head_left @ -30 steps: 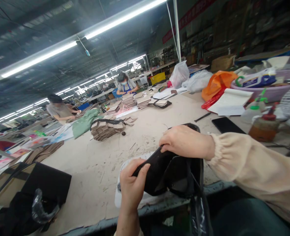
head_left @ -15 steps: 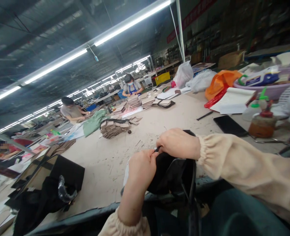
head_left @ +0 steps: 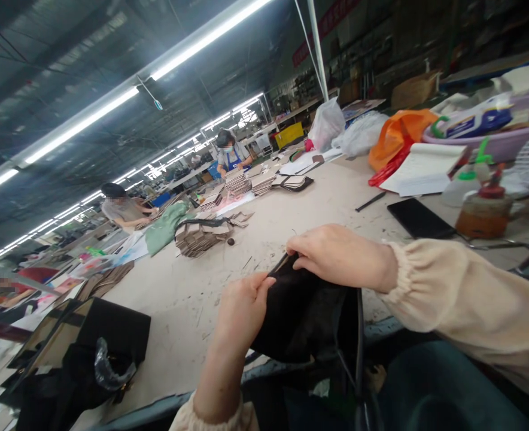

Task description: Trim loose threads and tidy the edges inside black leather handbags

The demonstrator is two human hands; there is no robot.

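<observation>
A black bag with thin straps hangs at the table's near edge, between my hands. My left hand pinches the left end of its upper edge, thumb against fingers. Farther right along the same edge, my right hand grips it with curled fingers. A narrow strip of the edge, with a pale line along it, stretches between the two hands. The lower part of the bag drops below the table edge into shadow, and its inside is too dark to make out.
Black boxy bags stand at the left. Bundled brown pieces lie mid-table beside green cloth. To the right are a phone, a jar of brown liquid and a purple basin. Two co-workers sit farther back.
My hands have moved apart along the bag's edge, the right going rightward and the left slightly leftward. More of the edge shows between them. The view has shifted a little.
</observation>
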